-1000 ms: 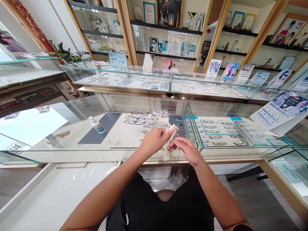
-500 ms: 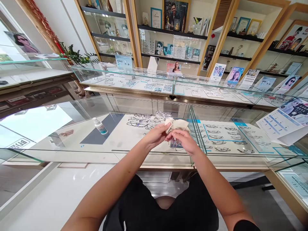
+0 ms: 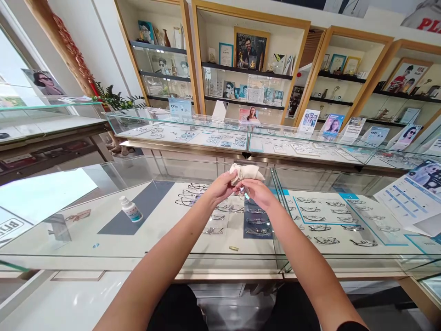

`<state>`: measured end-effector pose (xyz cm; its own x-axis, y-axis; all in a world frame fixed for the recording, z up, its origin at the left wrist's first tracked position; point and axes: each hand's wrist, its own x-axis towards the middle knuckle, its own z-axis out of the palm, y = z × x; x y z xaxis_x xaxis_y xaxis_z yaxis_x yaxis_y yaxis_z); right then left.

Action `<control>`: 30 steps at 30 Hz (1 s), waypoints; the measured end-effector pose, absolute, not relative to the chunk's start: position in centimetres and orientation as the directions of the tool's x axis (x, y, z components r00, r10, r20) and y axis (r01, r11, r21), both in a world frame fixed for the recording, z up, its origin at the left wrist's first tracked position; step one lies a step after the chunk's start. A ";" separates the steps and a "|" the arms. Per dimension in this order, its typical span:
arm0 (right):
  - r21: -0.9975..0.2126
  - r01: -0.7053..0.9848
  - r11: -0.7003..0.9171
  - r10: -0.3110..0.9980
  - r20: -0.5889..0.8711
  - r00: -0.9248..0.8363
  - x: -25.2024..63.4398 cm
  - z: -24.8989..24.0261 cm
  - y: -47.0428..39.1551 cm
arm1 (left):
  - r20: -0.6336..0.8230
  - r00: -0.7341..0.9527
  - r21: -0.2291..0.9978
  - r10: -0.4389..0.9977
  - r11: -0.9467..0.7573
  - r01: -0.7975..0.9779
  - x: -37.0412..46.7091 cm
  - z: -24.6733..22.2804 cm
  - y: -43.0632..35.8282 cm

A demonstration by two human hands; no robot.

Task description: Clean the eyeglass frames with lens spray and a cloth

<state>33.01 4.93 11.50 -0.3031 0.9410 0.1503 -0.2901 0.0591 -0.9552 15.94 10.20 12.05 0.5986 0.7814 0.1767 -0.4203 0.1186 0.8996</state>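
Observation:
My left hand [image 3: 223, 187] is closed on a cream cleaning cloth [image 3: 253, 173], which bunches up above its thumb and fingers. Close beside it, my right hand [image 3: 261, 194] pinches a pair of glasses [image 3: 245, 192]; a bit of shiny lens and thin rim shows between the two hands. The cloth and fingers hide most of these glasses. Both hands are held above the glass top of a display case [image 3: 193, 262]. Under the glass, rows of eyeglass frames [image 3: 258, 221] lie below my right hand.
A white spray bottle [image 3: 131, 209] stands on the glass to the left, over a dark grey panel [image 3: 144, 202]. At the right is a standing calendar card [image 3: 409, 197]. Another glass showcase [image 3: 186, 138] with upright cards runs across behind, before wooden shelves [image 3: 251, 69].
My view has tilted up, so the shelves show more fully. Both hands stay together with the cloth and glasses; the cloth looks more folded, and less of the lens shows below the fingers.

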 end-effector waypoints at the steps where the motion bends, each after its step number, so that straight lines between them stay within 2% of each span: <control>1: -0.955 -0.287 0.071 0.941 0.159 -0.298 33.1 11.3 5.6 | 0.189 0.600 0.904 0.777 0.100 -0.415 16.2 11.9 10.9; 13: -0.953 -0.295 0.065 0.959 0.141 -0.246 33.7 8.6 7.6 | 0.211 0.590 0.907 0.779 0.070 -0.416 16.6 8.9 12.7; 22: -0.979 -0.205 0.023 0.962 0.077 -0.261 32.9 7.3 7.7 | 0.233 0.521 0.895 0.821 0.029 -0.445 17.2 8.0 11.8; 26: -0.983 -0.176 0.051 0.959 0.097 -0.266 32.5 7.6 7.4 | 0.246 0.472 0.892 0.847 -0.007 -0.452 17.2 8.1 11.7; 30: -0.980 -0.186 0.069 0.955 0.119 -0.273 33.0 8.0 7.3 | 0.247 0.499 0.879 0.830 0.025 -0.477 17.0 8.2 12.2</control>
<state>33.00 7.32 7.99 -0.2732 0.9545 0.1194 -0.1863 0.0693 -0.9800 16.95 12.21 8.22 0.4994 0.8303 0.2471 -0.4769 0.0254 0.8786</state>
